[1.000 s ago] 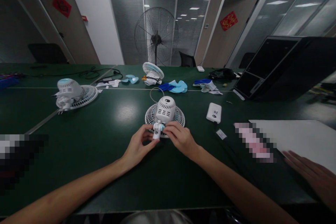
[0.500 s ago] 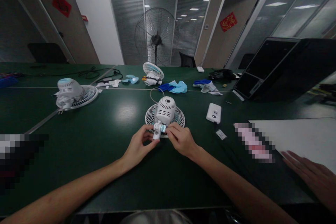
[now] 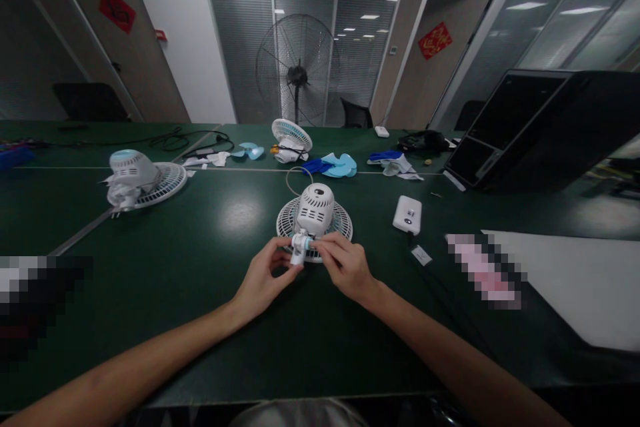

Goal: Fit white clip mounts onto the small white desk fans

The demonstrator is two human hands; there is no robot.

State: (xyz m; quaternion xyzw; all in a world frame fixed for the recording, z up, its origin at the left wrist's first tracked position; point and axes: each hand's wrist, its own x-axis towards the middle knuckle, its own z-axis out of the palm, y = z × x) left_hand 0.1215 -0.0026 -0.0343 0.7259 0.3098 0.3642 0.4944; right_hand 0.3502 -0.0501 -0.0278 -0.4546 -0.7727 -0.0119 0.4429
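A small white fan [image 3: 316,207] lies with its grille [image 3: 343,221] down on the green table, motor housing upward. Its white bracket [image 3: 298,250] points towards me. My left hand [image 3: 261,277] is closed round the bracket from the left, thumb below and fingers above. From the right, my right hand [image 3: 349,268] pinches the light-blue knob [image 3: 309,244] on the bracket's side between thumb and fingers. Those fingers cover part of the knob.
Another white fan [image 3: 133,177] lies to the left, a third fan [image 3: 291,140] at the back. Light-blue blades [image 3: 341,165] lie behind. A white power bank [image 3: 407,215] and a white board [image 3: 590,287] are to the right; a black computer case [image 3: 520,127] stands beyond.
My right fingers have shifted slightly at the knob, while my left hand keeps its hold. Another person's hand has left the white board, which has moved a little at the right.
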